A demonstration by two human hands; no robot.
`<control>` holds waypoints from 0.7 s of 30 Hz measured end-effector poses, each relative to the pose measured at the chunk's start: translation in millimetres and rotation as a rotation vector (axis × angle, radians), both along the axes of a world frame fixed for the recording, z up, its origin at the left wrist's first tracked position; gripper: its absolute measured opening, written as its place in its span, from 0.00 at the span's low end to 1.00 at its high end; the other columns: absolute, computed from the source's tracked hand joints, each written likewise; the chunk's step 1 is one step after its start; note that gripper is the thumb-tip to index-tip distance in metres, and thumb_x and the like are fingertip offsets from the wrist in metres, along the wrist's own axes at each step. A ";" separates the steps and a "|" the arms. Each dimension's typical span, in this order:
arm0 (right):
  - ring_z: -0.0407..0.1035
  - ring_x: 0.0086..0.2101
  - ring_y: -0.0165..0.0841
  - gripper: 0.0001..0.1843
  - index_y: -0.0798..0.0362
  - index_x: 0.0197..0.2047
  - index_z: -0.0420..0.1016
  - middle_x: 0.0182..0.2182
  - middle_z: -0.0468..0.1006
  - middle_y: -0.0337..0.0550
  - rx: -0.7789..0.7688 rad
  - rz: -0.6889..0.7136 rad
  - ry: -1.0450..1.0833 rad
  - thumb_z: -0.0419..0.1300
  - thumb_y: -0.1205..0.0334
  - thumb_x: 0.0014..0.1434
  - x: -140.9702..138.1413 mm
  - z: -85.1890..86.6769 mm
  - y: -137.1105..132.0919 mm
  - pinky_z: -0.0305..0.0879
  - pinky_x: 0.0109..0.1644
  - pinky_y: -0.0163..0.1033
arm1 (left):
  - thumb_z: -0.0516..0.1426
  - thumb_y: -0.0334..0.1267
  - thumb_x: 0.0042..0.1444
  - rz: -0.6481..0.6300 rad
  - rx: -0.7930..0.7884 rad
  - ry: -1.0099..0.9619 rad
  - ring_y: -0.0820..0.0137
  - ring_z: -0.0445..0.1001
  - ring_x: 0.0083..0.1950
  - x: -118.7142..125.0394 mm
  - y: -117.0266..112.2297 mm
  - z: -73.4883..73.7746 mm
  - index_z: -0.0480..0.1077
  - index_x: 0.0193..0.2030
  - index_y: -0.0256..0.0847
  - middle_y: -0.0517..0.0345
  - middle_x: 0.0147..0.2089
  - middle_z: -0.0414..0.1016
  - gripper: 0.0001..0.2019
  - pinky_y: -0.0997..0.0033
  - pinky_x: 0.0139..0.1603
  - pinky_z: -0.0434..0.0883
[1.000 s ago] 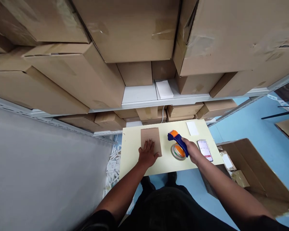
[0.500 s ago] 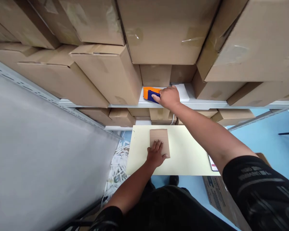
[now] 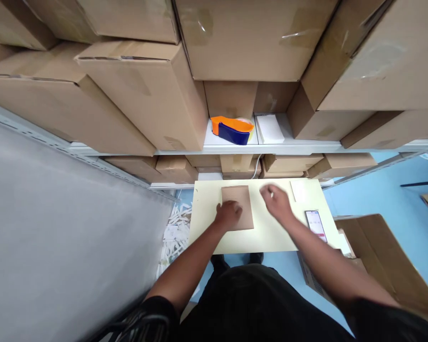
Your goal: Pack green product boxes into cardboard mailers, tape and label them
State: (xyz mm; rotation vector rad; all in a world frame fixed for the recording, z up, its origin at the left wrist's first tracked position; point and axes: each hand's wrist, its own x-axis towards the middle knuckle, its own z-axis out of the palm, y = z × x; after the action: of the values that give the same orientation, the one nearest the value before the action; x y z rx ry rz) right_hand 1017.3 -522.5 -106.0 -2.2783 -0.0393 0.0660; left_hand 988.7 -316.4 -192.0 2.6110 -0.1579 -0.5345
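Observation:
A small flat brown cardboard packet [image 3: 239,202] lies on a pale yellow table [image 3: 267,235]. My left hand [image 3: 228,213] rests on the packet's near left corner, fingers curled down on it. Just right of the packet hovers my right hand [image 3: 276,202], fingers bent and loosely closed, with a small white speck at the fingertips that I cannot make out. An orange and blue tape dispenser [image 3: 233,129] sits on the white shelf [image 3: 214,148] above the table, beside a white box [image 3: 269,128].
A phone [image 3: 316,224] with a lit screen and a white card [image 3: 298,190] lie on the table's right side. Large cardboard cartons [image 3: 135,90] fill the shelves. An open carton [image 3: 381,256] stands on the blue floor at right; white scraps [image 3: 174,232] lie at left.
My right hand carried the tape dispenser from the table up to the shelf, left it there, and came back down beside the packet. My left hand stayed on the packet.

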 end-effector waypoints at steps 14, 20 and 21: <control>0.78 0.35 0.34 0.28 0.55 0.46 0.72 0.47 0.79 0.55 0.429 -0.386 0.909 0.47 0.38 0.69 -73.3 -151.2 5.1 0.74 0.36 0.36 | 0.48 0.45 0.67 0.119 0.200 0.043 0.50 0.69 0.63 33.6 30.8 -20.2 0.68 0.59 0.35 0.35 0.60 0.73 0.21 0.54 0.58 0.68; 0.76 0.44 0.42 0.28 0.54 0.38 0.76 0.45 0.81 0.56 0.221 -0.309 0.741 0.56 0.35 0.63 -29.5 -140.8 -38.6 0.70 0.42 0.39 | 0.52 0.51 0.66 0.210 -0.002 0.193 0.56 0.78 0.49 -45.2 44.2 -22.3 0.71 0.45 0.40 0.44 0.48 0.79 0.17 0.61 0.48 0.70; 0.76 0.45 0.43 0.28 0.54 0.38 0.77 0.45 0.82 0.56 0.204 -0.304 0.728 0.55 0.35 0.63 -27.5 -138.5 -43.8 0.70 0.43 0.39 | 0.51 0.53 0.66 0.231 -0.045 0.218 0.56 0.78 0.47 -47.0 45.9 -23.8 0.71 0.41 0.41 0.45 0.45 0.80 0.17 0.61 0.47 0.70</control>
State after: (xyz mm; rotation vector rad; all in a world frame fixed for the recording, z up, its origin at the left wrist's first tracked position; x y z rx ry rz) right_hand 989.8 -566.4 -244.5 -1.9130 0.6456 0.6881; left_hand 941.6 -270.4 -215.7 2.4626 0.1971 -0.7167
